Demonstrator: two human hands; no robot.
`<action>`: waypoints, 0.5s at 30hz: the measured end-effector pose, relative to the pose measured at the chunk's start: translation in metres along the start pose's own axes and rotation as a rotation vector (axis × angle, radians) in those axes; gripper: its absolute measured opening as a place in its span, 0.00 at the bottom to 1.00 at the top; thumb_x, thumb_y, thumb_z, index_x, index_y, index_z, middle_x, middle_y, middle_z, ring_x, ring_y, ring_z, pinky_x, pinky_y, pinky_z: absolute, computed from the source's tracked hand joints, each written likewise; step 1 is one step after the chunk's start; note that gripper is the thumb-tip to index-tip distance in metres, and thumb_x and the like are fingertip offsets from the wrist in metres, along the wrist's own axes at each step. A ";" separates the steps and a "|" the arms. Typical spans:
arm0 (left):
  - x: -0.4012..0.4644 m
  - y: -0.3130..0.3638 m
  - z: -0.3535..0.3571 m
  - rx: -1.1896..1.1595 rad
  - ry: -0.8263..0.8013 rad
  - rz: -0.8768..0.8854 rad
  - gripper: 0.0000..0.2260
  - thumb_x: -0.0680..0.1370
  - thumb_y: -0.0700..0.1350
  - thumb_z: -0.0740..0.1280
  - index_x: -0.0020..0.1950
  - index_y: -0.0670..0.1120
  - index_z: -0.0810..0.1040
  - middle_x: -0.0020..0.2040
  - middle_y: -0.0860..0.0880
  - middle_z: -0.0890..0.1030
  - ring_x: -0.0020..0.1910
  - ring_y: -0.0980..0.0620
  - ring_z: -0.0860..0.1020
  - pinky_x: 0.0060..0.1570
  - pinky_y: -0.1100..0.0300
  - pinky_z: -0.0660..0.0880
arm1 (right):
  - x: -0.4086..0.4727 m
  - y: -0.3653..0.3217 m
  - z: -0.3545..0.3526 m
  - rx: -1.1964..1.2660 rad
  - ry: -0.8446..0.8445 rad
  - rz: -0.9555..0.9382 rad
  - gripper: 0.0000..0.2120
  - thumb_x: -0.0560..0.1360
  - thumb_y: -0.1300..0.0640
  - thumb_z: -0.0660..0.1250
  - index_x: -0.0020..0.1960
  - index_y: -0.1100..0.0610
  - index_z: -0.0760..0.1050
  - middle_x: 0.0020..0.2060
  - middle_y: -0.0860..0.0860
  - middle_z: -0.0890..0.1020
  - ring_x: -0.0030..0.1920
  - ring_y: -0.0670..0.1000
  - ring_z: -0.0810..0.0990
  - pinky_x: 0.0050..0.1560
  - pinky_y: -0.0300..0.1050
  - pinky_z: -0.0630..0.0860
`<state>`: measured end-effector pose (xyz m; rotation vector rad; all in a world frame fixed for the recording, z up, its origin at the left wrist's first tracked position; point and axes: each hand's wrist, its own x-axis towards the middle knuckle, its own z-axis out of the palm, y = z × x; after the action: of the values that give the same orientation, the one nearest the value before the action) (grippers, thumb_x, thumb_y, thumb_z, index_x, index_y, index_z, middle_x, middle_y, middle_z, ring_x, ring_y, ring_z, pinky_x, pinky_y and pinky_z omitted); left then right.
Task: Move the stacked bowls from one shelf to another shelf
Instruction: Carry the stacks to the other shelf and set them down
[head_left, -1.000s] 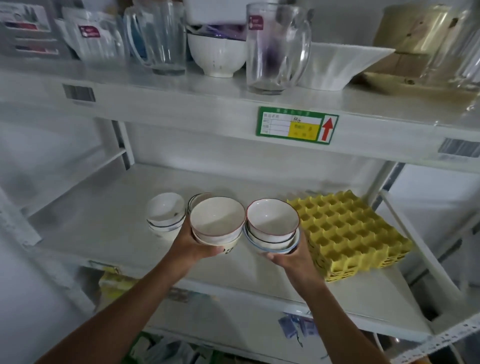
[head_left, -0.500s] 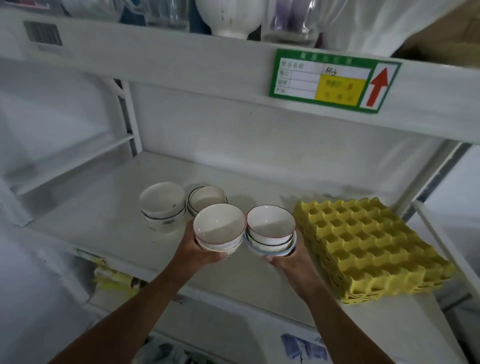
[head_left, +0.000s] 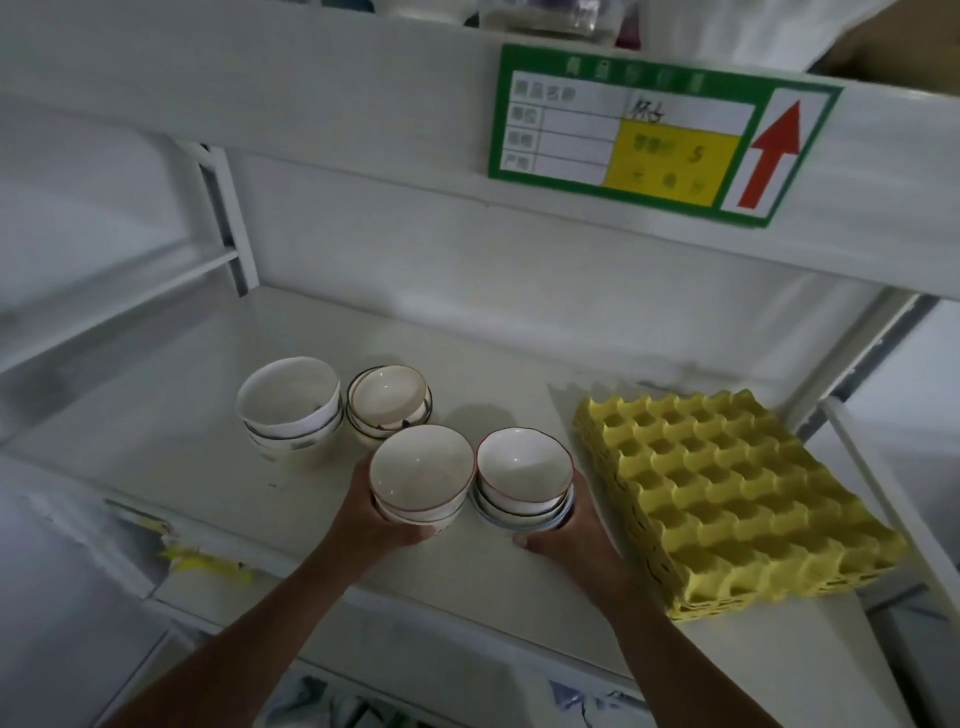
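Observation:
Over the white middle shelf (head_left: 467, 364) I hold two small stacks of bowls side by side. My left hand (head_left: 369, 519) grips the left stack (head_left: 421, 470), cream bowls with a thin red rim. My right hand (head_left: 566, 535) grips the right stack (head_left: 522, 475), red-rimmed bowls on top and a blue-edged one at the bottom. Both stacks are low over the shelf's front part; I cannot tell whether they touch it. Behind them, two more bowl stacks rest on the shelf: a taller white stack (head_left: 291, 402) and a dark-rimmed stack (head_left: 389, 400).
A pile of yellow egg trays (head_left: 727, 493) lies on the shelf just right of my right hand. The upper shelf's front beam carries a green label with a red arrow (head_left: 660, 135). White uprights (head_left: 228, 218) frame the bay. Packaged goods show on the lower shelf.
The view has dropped and come closer to the middle shelf. Both hands with their bowl stacks have moved a little deeper over the shelf, nearer the two stacks behind.

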<state>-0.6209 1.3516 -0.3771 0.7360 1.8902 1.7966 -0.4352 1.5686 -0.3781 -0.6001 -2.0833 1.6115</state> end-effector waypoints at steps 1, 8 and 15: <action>0.003 -0.002 -0.001 0.006 0.005 0.005 0.52 0.48 0.47 0.81 0.69 0.47 0.63 0.62 0.52 0.75 0.54 0.68 0.77 0.48 0.71 0.76 | 0.004 0.001 0.000 -0.014 -0.005 -0.017 0.53 0.54 0.62 0.85 0.75 0.52 0.65 0.68 0.51 0.76 0.68 0.53 0.75 0.66 0.47 0.76; 0.007 0.002 0.006 -0.006 0.034 -0.048 0.46 0.46 0.46 0.80 0.62 0.54 0.66 0.59 0.57 0.73 0.51 0.74 0.76 0.44 0.76 0.74 | 0.020 0.001 0.004 -0.096 0.020 -0.020 0.55 0.50 0.65 0.87 0.73 0.55 0.67 0.65 0.51 0.78 0.65 0.53 0.77 0.65 0.47 0.76; 0.004 0.012 0.013 0.074 0.090 -0.078 0.50 0.46 0.51 0.78 0.66 0.50 0.63 0.58 0.59 0.72 0.52 0.77 0.73 0.46 0.80 0.70 | 0.031 -0.006 0.009 -0.108 0.053 -0.013 0.51 0.51 0.69 0.85 0.70 0.54 0.70 0.61 0.52 0.80 0.62 0.54 0.79 0.61 0.47 0.78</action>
<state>-0.6150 1.3641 -0.3658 0.6070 2.0244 1.7463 -0.4660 1.5777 -0.3720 -0.6563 -2.1407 1.4672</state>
